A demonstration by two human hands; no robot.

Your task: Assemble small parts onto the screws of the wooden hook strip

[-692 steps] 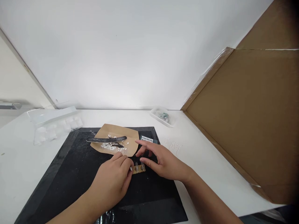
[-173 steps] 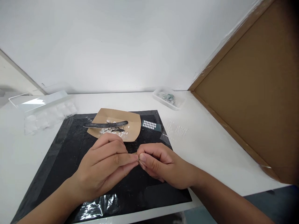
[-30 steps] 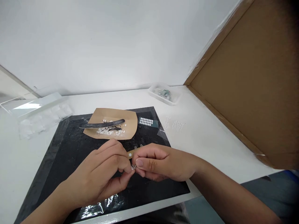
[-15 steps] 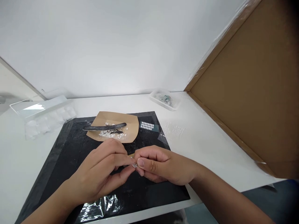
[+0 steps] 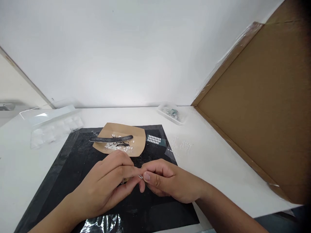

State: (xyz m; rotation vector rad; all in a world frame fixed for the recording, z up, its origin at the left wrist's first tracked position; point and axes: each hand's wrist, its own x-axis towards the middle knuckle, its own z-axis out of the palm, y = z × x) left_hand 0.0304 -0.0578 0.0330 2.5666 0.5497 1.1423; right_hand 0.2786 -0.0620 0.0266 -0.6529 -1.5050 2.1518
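Over the black mat [image 5: 60,174], my left hand [image 5: 104,184] and my right hand [image 5: 165,181] meet at the fingertips. Pinched between them is a small shiny silvery piece [image 5: 140,176], mostly covered by the fingers, so its kind does not show. Both hands have thumb and fingers pressed together on it. Something yellowish [image 5: 124,180] peeks out behind the left fingers. Beyond the hands, a tan paper tray [image 5: 139,136] carries white bits and dark scraps. A dark, curved nail file [image 5: 110,139] lies across it.
Right of the tray lies a card of white adhesive dots [image 5: 154,139]. Clear sheets of small tabs [image 5: 181,145] are farther right. A white tub [image 5: 171,113] stands by the wall, a clear compartment box [image 5: 57,124] at left. Cardboard [image 5: 255,113] walls the right side.
The whole scene sits slightly lower in view as the camera tilts up. The fingers shift a little around the shiny piece, and a right fingertip now shows beneath it.
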